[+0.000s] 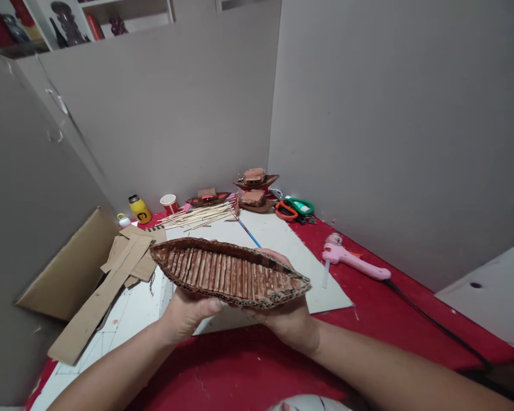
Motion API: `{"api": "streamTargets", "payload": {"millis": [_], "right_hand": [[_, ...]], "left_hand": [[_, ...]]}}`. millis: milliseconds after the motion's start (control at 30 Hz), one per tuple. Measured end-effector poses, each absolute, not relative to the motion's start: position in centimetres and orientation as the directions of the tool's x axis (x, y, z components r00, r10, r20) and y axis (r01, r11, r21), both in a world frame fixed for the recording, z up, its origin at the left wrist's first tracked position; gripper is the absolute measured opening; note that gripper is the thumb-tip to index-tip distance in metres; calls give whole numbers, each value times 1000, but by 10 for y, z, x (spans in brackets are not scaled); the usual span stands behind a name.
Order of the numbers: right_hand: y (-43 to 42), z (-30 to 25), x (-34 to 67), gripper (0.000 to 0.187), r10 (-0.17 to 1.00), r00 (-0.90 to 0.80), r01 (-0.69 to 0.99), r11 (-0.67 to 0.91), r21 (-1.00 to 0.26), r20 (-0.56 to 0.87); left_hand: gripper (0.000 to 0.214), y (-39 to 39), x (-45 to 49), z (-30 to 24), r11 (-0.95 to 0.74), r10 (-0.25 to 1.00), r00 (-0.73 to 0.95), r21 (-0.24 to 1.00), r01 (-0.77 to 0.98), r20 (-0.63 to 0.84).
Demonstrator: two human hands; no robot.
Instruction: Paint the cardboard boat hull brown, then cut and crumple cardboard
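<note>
A model boat hull [227, 274], brown and pointed at both ends, is held up over the table in both my hands. Its inside faces me and shows a row of ribbed, reddish-brown slats; the rim looks like cut corrugated cardboard. My left hand [188, 314] grips the lower left side, with the thumb along the near edge. My right hand [289, 322] supports the lower right side, and some of its fingers show behind the far rim. The hull hides most fingers of both hands.
White board [325, 297] lies on the red table [394, 337]. Cardboard strips [111, 291] are at left, thin sticks [197, 216] behind. A pink glue gun [355, 260] with its cord, orange-handled scissors [286, 211], finished model boats [255, 200], a paper cup [169, 203] and a yellow bottle [139, 210] stand around.
</note>
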State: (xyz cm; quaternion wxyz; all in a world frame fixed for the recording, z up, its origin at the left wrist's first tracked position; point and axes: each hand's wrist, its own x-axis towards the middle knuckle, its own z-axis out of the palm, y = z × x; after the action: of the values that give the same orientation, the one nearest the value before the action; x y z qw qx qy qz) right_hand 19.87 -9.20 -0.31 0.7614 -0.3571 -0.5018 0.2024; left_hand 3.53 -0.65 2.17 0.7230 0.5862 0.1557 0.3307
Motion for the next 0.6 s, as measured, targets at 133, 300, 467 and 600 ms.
{"api": "streamTargets", "payload": {"millis": [133, 300, 467, 600], "right_hand": [[-92, -8, 199, 73, 660, 390, 96, 664, -741, 642], [-90, -12, 201, 64, 661, 299, 189, 665, -722, 688], [-87, -8, 205, 29, 603, 396, 223, 669, -709, 693], [-87, 1, 209, 23, 621, 452, 237, 609, -757, 640]], "left_hand": [[49, -11, 35, 31, 117, 699, 701, 944, -308, 142], [48, -5, 26, 52, 151, 788, 590, 872, -465, 178], [17, 18, -3, 71, 229, 879, 469, 790, -569, 83], [27, 30, -22, 72, 270, 921, 390, 737, -620, -9]]}}
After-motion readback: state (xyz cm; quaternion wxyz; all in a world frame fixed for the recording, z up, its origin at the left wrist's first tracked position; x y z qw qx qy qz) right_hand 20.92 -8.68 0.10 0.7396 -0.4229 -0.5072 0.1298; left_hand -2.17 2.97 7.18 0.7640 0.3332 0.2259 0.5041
